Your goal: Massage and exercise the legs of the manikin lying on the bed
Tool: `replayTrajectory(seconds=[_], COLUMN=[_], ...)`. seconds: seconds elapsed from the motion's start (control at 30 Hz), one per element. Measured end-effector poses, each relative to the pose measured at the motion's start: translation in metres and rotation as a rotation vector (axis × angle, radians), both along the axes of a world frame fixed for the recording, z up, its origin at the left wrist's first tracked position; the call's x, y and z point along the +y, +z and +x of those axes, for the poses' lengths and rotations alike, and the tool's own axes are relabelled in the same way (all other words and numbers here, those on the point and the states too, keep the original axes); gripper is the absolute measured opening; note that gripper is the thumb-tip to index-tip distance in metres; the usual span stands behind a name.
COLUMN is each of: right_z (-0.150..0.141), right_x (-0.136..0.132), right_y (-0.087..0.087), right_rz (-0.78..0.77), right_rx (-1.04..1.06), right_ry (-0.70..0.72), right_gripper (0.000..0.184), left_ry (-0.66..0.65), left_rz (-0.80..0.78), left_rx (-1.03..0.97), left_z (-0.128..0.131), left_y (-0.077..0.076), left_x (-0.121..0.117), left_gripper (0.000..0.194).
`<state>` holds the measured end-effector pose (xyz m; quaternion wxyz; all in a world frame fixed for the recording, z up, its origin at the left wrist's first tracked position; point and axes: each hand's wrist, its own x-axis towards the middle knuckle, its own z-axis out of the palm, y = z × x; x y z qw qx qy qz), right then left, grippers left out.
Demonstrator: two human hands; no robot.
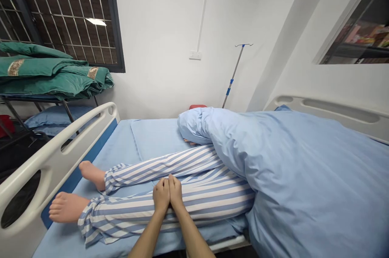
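My left hand [161, 195] and my right hand [175, 191] are closed and pressed side by side over the near leg, around knee height. Their fingers curl down out of sight, so I cannot tell whether they grip any cloth. Beneath them are blue-and-white striped trousers [127, 212] on two outstretched legs, which look like a manikin's. Bare feet, the near foot [68, 207] and the far foot [92, 173], point towards the bed's left end. A light blue quilt [291, 164] covers the body from the thighs up, its edge folded in a thick roll.
The bed has a pale footboard [57, 148] on the left and a headboard [334, 110] on the right. A drip stand [234, 74] rises behind it. Green folded bedding [54, 75] lies on a metal rack at the left, below a barred window [69, 10]. A wall socket [195, 55] is behind.
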<state>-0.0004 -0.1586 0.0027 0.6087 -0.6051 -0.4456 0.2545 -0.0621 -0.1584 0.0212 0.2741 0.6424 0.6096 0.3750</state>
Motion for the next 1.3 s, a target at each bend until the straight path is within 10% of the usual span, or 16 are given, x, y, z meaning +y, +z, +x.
replayTrajectory(seconds=[0.37,0.67,1.03,1.3], right_z=[0.039,0.048,0.058,0.057], right_x=[0.003,-0.018,-0.013,-0.017], right_y=[0.047,0.002,0.005,0.008], right_rz=[-0.017,-0.038,0.0,0.01], right_rx=[-0.28,-0.352,-0.053,-0.075], right_ry=[0.106,0.024,-0.019,-0.026], right_gripper=[0.041,0.042,0.043,0.039], left_ry=[-0.068,-0.069,-0.084,-0.062], left_rz=[-0.038,-0.02,0.008,-0.043], left_rx=[0.412,0.405,-0.015,0.082], left_z=[0.007,0.012,0.063,0.06], left_y=[0.0,-0.004,0.029,-0.009], left_x=[-0.005,-0.008,0.018,-0.001], left_gripper=[0.031,0.029,0.034,0.025])
